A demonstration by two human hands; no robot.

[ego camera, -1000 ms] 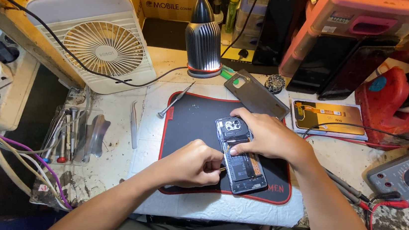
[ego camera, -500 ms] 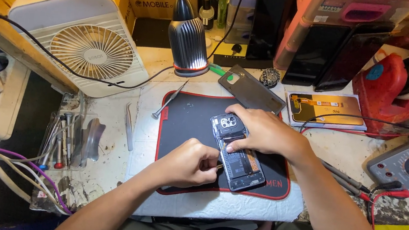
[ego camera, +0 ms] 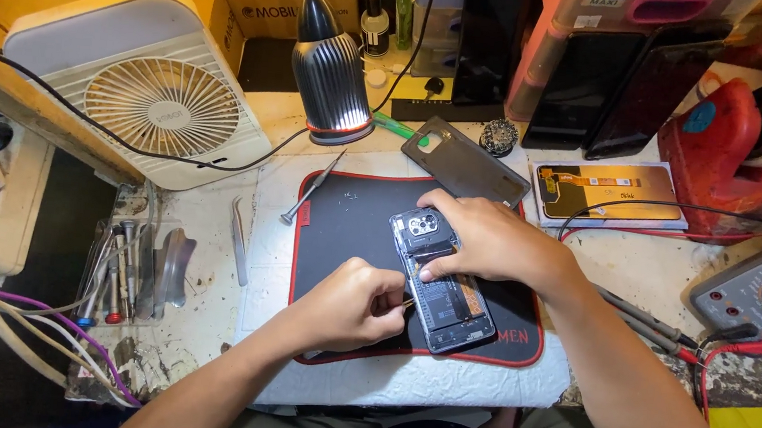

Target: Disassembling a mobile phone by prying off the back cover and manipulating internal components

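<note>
On the black repair mat [ego camera: 351, 230] with its red edge, an opened smartphone [ego camera: 442, 280] lies back-up, its circuit board and camera module exposed. At its 3 o'clock side, the right hand [ego camera: 490, 241] presses flat on it, fingers spread. At 9 o'clock, the left hand [ego camera: 349, 304] is curled tight on a thin tool, its tip touching the phone's edge. At 12 o'clock lies the removed back cover [ego camera: 465, 162].
</note>
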